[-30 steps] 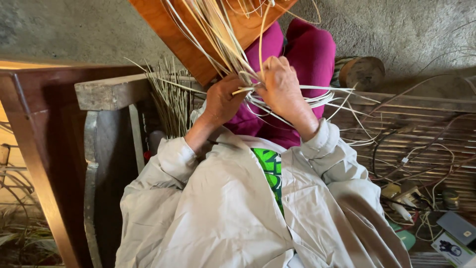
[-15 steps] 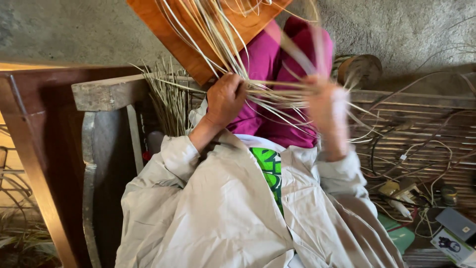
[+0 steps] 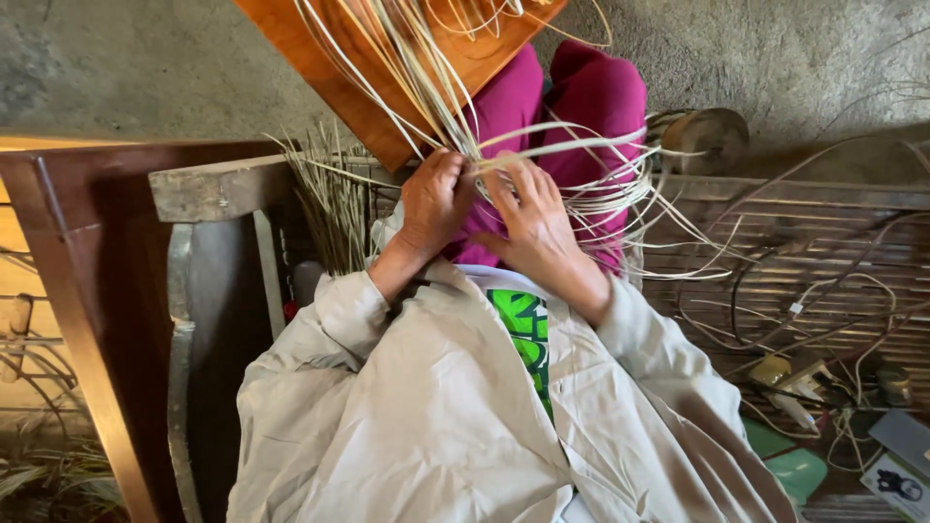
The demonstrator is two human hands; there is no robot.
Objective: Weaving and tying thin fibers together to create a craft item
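Observation:
A bundle of pale cane strips runs down over an orange-brown wooden board that leans on my lap. My left hand is shut on the strips where they gather at the board's lower edge. My right hand lies beside it, fingers spread over the same gathered strips, touching them. More pale strips loop out to the right over my magenta trousers. Whether the right hand grips a strip is hidden by its fingers.
A dark wooden frame and a worn plank stand at my left, with a sheaf of thin sticks behind it. At right lie a slatted mat, tangled cables, a round wooden spool and small items on the floor.
My right hand swung out to the right pulling strips, then came back beside my left hand. The strips now form wider loops on the right. The left hand stayed put.

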